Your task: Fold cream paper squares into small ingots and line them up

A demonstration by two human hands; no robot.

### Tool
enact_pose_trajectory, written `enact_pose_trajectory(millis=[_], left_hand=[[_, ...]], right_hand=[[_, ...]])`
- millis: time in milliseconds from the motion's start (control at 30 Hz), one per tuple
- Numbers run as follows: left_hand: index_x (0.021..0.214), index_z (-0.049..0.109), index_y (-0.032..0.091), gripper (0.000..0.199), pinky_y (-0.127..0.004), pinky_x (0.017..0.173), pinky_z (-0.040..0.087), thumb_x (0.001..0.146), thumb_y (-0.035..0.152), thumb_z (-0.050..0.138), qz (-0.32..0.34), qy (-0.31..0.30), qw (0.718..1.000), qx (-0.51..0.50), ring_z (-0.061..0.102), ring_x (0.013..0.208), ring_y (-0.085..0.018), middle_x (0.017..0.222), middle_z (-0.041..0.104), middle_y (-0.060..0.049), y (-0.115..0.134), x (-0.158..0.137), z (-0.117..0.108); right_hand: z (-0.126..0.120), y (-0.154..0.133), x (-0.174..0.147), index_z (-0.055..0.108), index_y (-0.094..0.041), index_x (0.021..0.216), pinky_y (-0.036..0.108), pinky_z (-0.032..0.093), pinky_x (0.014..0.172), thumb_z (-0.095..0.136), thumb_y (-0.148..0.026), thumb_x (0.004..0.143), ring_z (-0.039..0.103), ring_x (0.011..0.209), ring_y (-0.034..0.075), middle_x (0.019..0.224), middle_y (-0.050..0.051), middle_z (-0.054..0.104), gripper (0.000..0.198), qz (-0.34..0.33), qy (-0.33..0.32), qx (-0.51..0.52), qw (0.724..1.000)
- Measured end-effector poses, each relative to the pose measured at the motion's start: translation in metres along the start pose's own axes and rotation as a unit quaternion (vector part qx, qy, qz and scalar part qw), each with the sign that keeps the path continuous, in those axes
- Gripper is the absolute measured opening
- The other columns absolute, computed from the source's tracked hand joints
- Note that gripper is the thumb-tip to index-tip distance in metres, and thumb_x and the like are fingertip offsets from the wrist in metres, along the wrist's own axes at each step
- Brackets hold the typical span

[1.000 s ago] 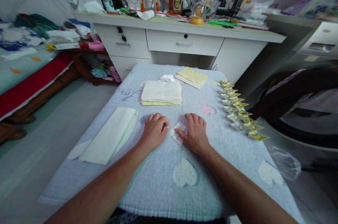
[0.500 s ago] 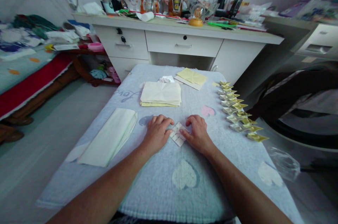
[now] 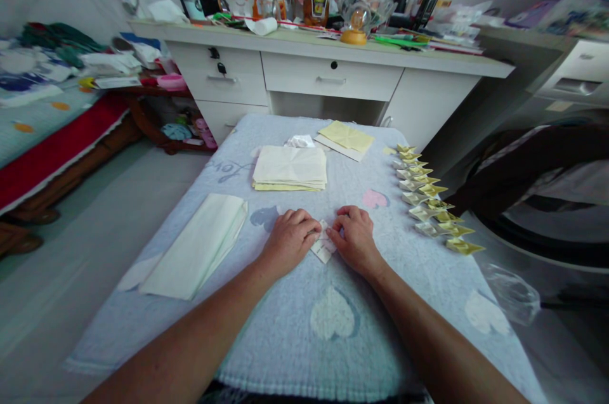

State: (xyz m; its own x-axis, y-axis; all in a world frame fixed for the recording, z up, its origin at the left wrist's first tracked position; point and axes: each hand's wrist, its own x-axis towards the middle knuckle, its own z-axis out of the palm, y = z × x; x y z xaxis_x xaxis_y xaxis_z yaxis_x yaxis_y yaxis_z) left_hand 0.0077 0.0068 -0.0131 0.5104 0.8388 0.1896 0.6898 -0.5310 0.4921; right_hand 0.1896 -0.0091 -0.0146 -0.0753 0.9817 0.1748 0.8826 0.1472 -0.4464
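Observation:
A small folded paper square [image 3: 324, 250] with printed marks lies on the blue cloth, one corner toward me. From the left, my left hand [image 3: 295, 234] grips its edge, thumb and fingers pinched together. Opposite it, my right hand [image 3: 353, 234] pinches the paper's right side, fingers curled. Both hands cover much of the paper. Beyond them sits a stack of cream and yellow paper sheets [image 3: 289, 166]. Along the right side runs a row of folded paper boats [image 3: 421, 195], yellow and whitish.
A long folded pale cloth or paper [image 3: 197, 248] lies at the left. Yellow and white sheets [image 3: 346, 137] and a crumpled white piece [image 3: 299, 141] rest at the far end. Behind stands a cluttered white desk [image 3: 295, 42]. A clear plastic bag [image 3: 511, 293] hangs at the right edge.
My left hand has moved slightly right, its thumb and fingers closing on the paper. My right fingers have curled in and now pinch the paper's other side.

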Motion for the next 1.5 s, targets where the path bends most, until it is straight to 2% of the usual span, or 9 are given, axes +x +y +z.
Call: enact_pose_trajectory(millis=[200,400,467,800,1133,1333,1500], left_hand=[[0.09,0.064,0.023,0.006,-0.036,0.084,0.038,0.086,0.026,0.06,-0.025,0.008,0.999,0.035,0.05,0.095,-0.022,0.096,0.058,-0.002,0.004,0.004,0.003],[0.111,0.065,0.029,0.025,-0.037,0.088,0.038,0.087,0.027,0.06,-0.021,-0.004,1.0,0.01,0.05,0.1,-0.022,0.101,0.058,-0.004,0.0,0.003,0.003],[0.112,0.066,0.029,0.026,-0.038,0.089,0.038,0.087,0.027,0.059,-0.024,-0.006,1.0,0.009,0.05,0.1,-0.023,0.101,0.058,-0.004,0.0,0.002,0.003],[0.113,0.065,0.03,0.029,-0.038,0.089,0.038,0.087,0.022,0.055,-0.035,-0.003,0.999,0.012,0.049,0.1,-0.023,0.102,0.057,-0.004,0.001,0.001,0.005],[0.114,0.065,0.03,0.031,-0.038,0.089,0.038,0.086,0.02,0.055,-0.042,-0.006,0.999,0.014,0.049,0.1,-0.023,0.102,0.057,-0.004,0.003,0.0,0.004],[0.114,0.065,0.03,0.032,-0.039,0.09,0.038,0.086,0.019,0.053,-0.04,-0.008,0.999,0.009,0.049,0.1,-0.023,0.102,0.058,-0.004,0.0,0.0,0.004],[0.117,0.062,0.027,0.035,-0.039,0.091,0.039,0.084,0.018,0.054,-0.037,0.004,0.999,0.002,0.049,0.102,-0.024,0.106,0.059,-0.005,0.0,0.001,0.003]], right_hand=[[0.001,-0.002,0.0,0.065,-0.02,0.074,0.042,0.037,0.092,0.064,-0.03,0.083,0.048,0.104,0.026,0.111,0.008,0.057,0.014,0.002,0.002,-0.009,1.0],[0.003,-0.001,0.0,0.064,-0.02,0.073,0.042,0.037,0.092,0.064,-0.03,0.083,0.047,0.104,0.026,0.109,0.008,0.057,0.013,0.0,0.009,-0.01,1.0],[0.003,-0.002,-0.001,0.063,-0.02,0.074,0.042,0.036,0.091,0.063,-0.031,0.083,0.047,0.103,0.026,0.11,0.008,0.057,0.014,0.0,0.01,-0.015,1.0],[0.002,-0.009,-0.006,0.054,-0.018,0.099,0.044,0.035,0.09,0.062,-0.047,0.081,0.045,0.102,0.028,0.11,0.011,0.054,0.035,-0.016,0.021,-0.08,0.996],[-0.006,0.018,-0.006,0.051,-0.02,0.101,0.044,0.034,0.09,0.064,-0.051,0.078,0.046,0.104,0.029,0.114,0.01,0.054,0.04,0.011,0.025,-0.097,0.995],[-0.011,0.036,-0.004,0.053,-0.022,0.104,0.045,0.034,0.092,0.062,-0.038,0.078,0.047,0.105,0.029,0.115,0.009,0.055,0.032,0.021,0.021,-0.064,0.997],[-0.016,0.031,-0.004,0.058,-0.022,0.096,0.043,0.033,0.095,0.054,-0.026,0.083,0.045,0.109,0.026,0.114,0.008,0.055,0.013,-0.001,0.024,0.01,1.0]])
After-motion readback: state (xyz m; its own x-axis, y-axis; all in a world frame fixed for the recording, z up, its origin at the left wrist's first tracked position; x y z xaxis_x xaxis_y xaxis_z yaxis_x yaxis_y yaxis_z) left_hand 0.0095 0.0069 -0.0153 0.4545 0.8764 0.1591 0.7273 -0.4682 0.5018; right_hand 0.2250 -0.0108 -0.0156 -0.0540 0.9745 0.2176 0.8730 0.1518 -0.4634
